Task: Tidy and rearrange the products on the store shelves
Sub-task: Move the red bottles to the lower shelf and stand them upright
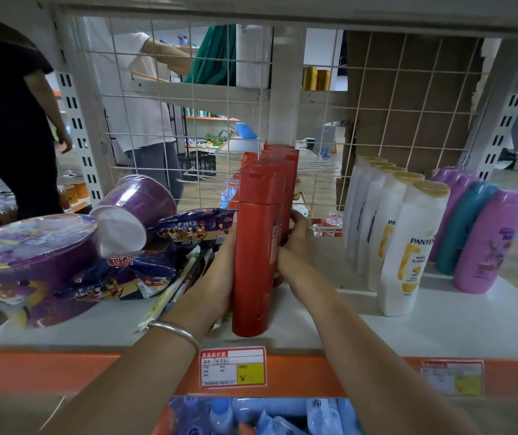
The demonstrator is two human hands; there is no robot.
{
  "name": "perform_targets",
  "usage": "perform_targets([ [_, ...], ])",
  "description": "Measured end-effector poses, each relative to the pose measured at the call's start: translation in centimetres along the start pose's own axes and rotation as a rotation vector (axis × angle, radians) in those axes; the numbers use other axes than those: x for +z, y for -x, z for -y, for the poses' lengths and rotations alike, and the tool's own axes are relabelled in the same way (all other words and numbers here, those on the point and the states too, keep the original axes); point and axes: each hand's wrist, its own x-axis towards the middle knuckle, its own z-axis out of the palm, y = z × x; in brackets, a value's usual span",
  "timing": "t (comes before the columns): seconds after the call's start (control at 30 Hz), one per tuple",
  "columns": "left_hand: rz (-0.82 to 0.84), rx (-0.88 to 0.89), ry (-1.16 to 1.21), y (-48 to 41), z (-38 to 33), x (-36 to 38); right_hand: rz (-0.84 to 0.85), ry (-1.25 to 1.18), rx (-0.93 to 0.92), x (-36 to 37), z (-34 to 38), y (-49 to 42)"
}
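A row of tall red bottles [256,246] stands front to back in the middle of the white shelf [440,328]. My left hand [220,271], a silver bangle on its wrist, presses flat against the left side of the front red bottle. My right hand [297,243] cups the right side of the row, fingers curled around a bottle behind the front one. Both hands squeeze the row between them.
Left of the row lie purple noodle bowls [31,246], a tipped purple cup [132,211] and snack packets [126,277]. White Pantene bottles [408,246] and purple and teal bottles [483,240] stand on the right. A wire grid [188,120] backs the shelf; two people stand behind it.
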Motion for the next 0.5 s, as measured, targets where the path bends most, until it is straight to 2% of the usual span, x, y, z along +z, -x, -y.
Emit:
perform_targets([
  [0.13,-0.021,-0.004,-0.064,0.5,-0.1,0.1,-0.015,-0.072,-0.008,0.3,-0.4,-0.1],
  [0.3,-0.054,0.008,-0.120,0.9,-0.3,0.7,0.003,-0.040,-0.010,0.4,-0.4,-0.1],
  [0.5,-0.029,-0.009,-0.158,1.6,-0.6,0.8,-0.075,-0.034,-0.023,0.1,-0.8,-0.4],
])
